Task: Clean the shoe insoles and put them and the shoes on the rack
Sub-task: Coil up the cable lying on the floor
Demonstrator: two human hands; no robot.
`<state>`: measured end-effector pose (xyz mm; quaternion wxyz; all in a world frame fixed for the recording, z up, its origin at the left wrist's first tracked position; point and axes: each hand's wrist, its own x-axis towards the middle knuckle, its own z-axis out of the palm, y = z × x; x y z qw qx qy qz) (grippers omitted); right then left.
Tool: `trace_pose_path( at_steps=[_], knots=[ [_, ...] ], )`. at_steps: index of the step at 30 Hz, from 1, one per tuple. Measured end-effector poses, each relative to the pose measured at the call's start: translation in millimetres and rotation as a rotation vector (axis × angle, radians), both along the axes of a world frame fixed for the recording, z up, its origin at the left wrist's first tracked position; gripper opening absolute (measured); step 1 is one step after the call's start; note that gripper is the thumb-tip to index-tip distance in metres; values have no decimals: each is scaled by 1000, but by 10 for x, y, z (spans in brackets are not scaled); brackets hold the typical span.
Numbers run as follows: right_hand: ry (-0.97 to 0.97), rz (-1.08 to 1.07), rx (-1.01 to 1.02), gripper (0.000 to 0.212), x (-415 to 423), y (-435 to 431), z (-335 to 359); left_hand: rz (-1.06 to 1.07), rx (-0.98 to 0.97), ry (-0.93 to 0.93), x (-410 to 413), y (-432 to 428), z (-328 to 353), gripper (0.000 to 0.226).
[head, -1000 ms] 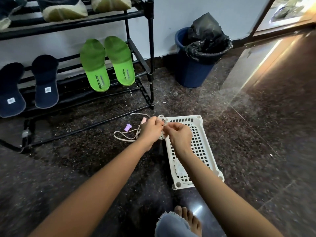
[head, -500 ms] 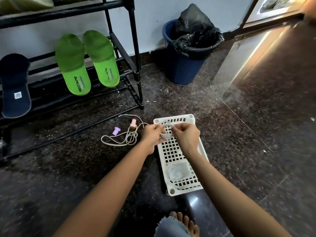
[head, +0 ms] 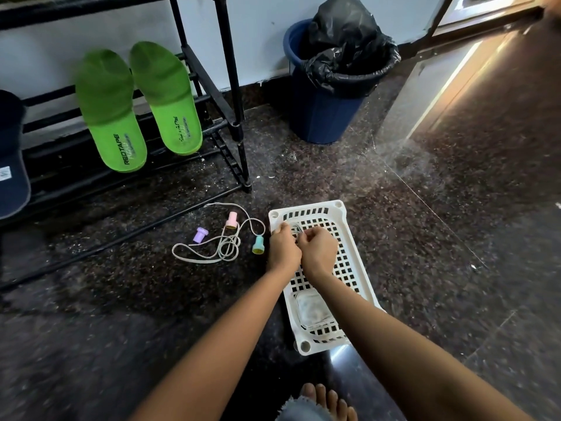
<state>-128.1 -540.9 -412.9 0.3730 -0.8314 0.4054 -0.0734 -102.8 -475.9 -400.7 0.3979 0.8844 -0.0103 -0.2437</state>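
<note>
Green foam insoles are racked upper left — left hand and right hand have brought pinched white cord over white perforated basket — likely tidying up.

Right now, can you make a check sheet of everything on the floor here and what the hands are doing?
Surface: dark speckled floor, dusted with pale crumbs.
Job's things: green insoles and navy insole lean on the rack.
Clutter: white basket on floor; pink cap, purple cap, teal cap beside it.
Hands: left hand and right hand both pinch a lace over the basket.
Cables: nothing seen; only a loose lace coiled by the caps.
Surroundings: blue bin with black bag, white wall.
</note>
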Motion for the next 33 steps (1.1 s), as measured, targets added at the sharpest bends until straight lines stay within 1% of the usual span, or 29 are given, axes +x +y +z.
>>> trace_pose_path(
  at_steps=[2,4,5,7,9,11,13,14,17,20,22,25,27,29,33],
  knots=[
    [36,24,-56,18,-13,13,-13,-31,28,-35,-18,0,-65,49],
    [75,58,-127,20,-22,22,-15,28,-11,-30,-41,12,-89,48],
    [93,74,-157,20,-20,25,-17,42,-22,-56,-65,17,-77,48],
    [123,102,-199,21,-16,32,-23,42,-14,-150,-97,36,-63,41],
    [142,131,-226,22,-23,35,-24,81,80,-198,-82,82,-45,36],
    [155,165,-242,22,-34,27,-24,26,215,-267,-68,149,-20,28],
    [162,187,-233,26,-49,3,-9,-10,225,-291,-63,213,26,20],
    [158,182,-223,30,-63,-10,16,-7,210,-308,-68,254,42,21],
    [65,118,-210,38,-120,-86,165,81,115,-359,-35,381,94,28],
    [-67,45,-187,33,-134,-127,413,127,68,-372,95,550,108,25],
    [-158,68,-173,29,-81,-61,552,149,63,-372,186,696,142,23],
    [-297,239,-84,22,73,196,634,197,89,-344,293,934,160,24],
    [-324,415,-104,21,186,413,592,224,118,-335,331,1107,137,25],
    [-228,610,-141,24,286,613,474,237,139,-317,335,1257,87,26],
    [97,923,-215,46,410,882,191,243,189,-214,289,1474,-37,25]
  ],
)
